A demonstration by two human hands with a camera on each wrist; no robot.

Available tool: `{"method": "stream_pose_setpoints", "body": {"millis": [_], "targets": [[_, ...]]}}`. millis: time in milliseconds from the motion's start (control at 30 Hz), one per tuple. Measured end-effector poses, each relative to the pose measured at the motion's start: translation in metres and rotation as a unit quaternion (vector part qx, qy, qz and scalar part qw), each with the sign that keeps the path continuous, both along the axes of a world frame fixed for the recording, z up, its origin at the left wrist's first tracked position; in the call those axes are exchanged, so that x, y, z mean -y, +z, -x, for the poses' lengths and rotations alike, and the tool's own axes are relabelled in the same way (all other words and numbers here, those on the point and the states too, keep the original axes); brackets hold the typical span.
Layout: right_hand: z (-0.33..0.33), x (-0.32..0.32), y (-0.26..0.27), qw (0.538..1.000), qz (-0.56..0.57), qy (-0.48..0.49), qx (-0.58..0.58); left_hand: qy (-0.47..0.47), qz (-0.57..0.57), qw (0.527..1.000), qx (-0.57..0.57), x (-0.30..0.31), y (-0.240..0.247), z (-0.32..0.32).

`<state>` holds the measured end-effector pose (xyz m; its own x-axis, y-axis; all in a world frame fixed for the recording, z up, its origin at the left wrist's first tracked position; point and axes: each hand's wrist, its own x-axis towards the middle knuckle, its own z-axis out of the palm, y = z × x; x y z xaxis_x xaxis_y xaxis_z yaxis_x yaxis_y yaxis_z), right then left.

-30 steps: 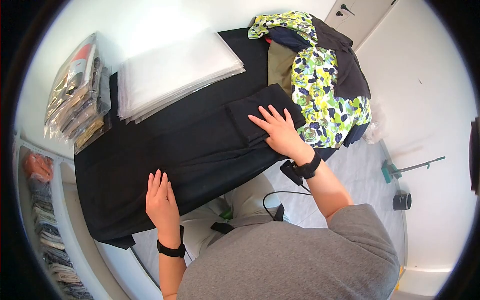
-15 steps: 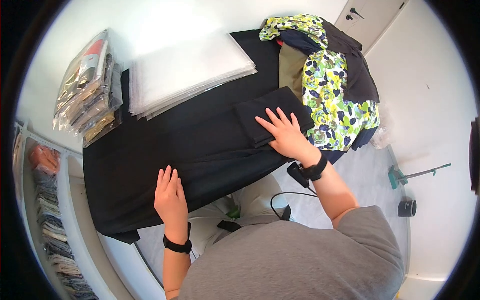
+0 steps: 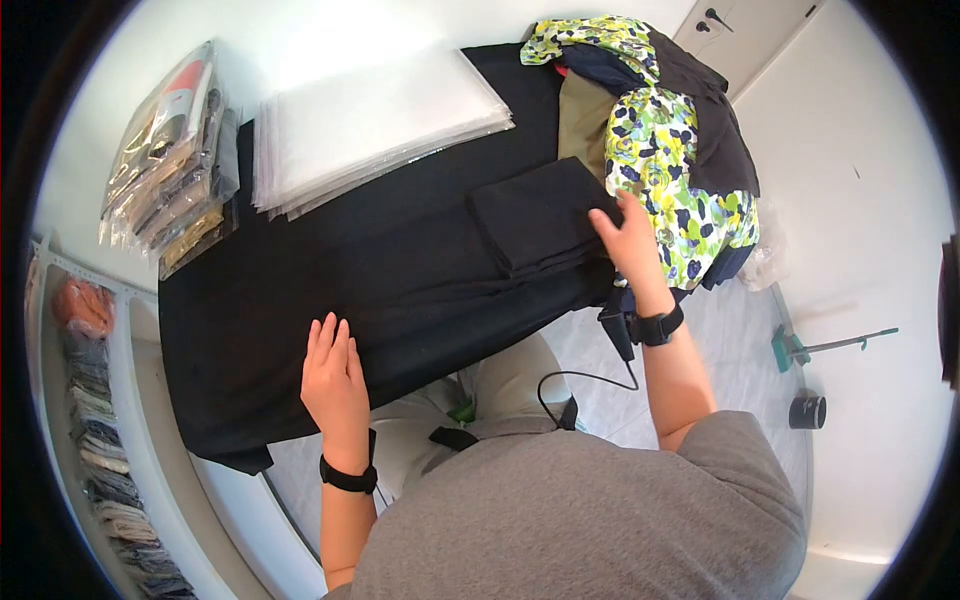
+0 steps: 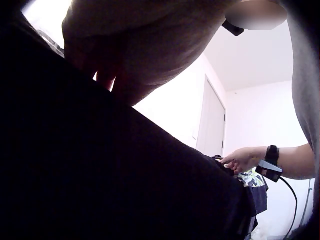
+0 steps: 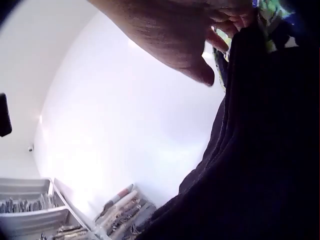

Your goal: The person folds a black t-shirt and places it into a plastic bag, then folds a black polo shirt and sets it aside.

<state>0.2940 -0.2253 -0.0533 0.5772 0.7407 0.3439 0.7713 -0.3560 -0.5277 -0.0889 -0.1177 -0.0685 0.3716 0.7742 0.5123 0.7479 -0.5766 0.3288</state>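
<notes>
My left hand (image 3: 336,385) rests flat on the black cloth (image 3: 400,235) near the table's front edge, fingers straight and pointing away from me. A folded black garment (image 3: 535,215) lies further right in a neat rectangle. At its right end is my right hand (image 3: 635,245), thumb apart from the fingers. In the right wrist view, the right fingers (image 5: 235,25) bend at the garment's edge, beside a floral garment (image 3: 650,140), while the thumb hangs free. From the left wrist view, the right hand (image 4: 242,159) shows low at the cloth's far end.
A stack of clear plastic bags (image 3: 380,125) lies at the back of the table. Packed garments in clear wrappers (image 3: 175,165) are piled at the back left. Shelves of folded items (image 3: 105,430) stand at the left, and a dark garment (image 3: 725,145) is heaped at the right.
My right hand has slid right from the top of the folded black garment to its right edge, and its spread fingers have drawn closer together. The left hand stays on the cloth.
</notes>
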Motion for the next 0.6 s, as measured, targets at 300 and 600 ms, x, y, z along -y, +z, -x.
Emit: {"method": "stream_pose_setpoints", "body": {"millis": [300,600], "targets": [[0.049,-0.009,-0.014,0.535,-0.42,-0.019,-0.733,0.002,0.004,1.0,-0.004,0.002,0.003,0.001],[0.101,-0.041,-0.025,0.696,-0.363,-0.055,-0.618,0.002,-0.016,1.0,0.012,0.0,0.003,-0.001]]}}
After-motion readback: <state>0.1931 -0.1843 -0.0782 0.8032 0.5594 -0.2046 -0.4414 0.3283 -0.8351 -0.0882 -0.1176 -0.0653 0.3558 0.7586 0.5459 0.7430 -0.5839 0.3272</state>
